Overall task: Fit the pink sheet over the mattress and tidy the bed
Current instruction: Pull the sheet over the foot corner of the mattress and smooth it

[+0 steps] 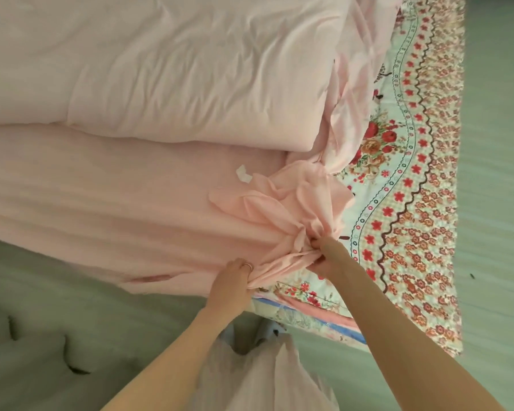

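Gathering the pink sheet [131,209] into a bunched knot near the bed's near right corner, spread flat to the left. Left hand [233,280] gripping the sheet's edge, fingers curled under the cloth, ring showing. Right hand [324,256] clutching the bunch, fingertips hidden in folds. Folded pink quilt [161,69] lying on the far side. Flowered mattress cover [413,203] left bare on the right. Small white scrap [244,174] resting on the sheet. Pale floor [496,203] all around.

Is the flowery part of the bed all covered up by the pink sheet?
No, the pink sheet is bunched in both hands, and the flowery cover still shows on the right.
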{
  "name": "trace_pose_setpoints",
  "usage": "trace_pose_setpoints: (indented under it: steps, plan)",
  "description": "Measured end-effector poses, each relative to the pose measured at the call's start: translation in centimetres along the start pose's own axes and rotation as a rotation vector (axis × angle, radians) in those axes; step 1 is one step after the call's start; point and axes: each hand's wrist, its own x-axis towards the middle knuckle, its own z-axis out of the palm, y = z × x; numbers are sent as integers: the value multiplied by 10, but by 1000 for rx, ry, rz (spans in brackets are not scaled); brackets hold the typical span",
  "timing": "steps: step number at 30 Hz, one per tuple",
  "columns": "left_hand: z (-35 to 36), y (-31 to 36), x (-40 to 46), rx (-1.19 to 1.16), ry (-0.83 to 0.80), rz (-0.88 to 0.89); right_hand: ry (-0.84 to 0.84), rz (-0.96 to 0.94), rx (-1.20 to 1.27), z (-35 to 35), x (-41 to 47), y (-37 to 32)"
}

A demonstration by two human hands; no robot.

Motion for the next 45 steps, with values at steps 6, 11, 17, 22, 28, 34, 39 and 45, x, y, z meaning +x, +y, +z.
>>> trace_pose_setpoints:
  steps: [6, 11, 17, 22, 28, 34, 39, 45]
  plan:
    - [7, 6, -2, -65, -76, -50, 120, -278, -816, -11, 11, 7]
    - [37, 1, -22, -20, -221, -85, 193, -197, -1054, -40, 12, 32]
    - [58, 8, -30, 2, -273, -116, 404, -896, -1534, -31, -11, 29]
    - [70, 24, -26, -15, -227, -241, -93, -1372, -2082, 2, 10, 18]
    - [87, 51, -37, -29, -193, -320, -173, -1374, -2559, -9, 53, -12]
    - [100, 68, -54, 133, -162, -348, -140, -1249, -2656, -26, 68, -16]
    - [125, 88, -70, 58, -82, -353, -251, -1347, -2669, -53, 71, -6]
    - [138, 107, -91, 5, 104, -346, -402, -1669, -2592, -84, 47, -4]
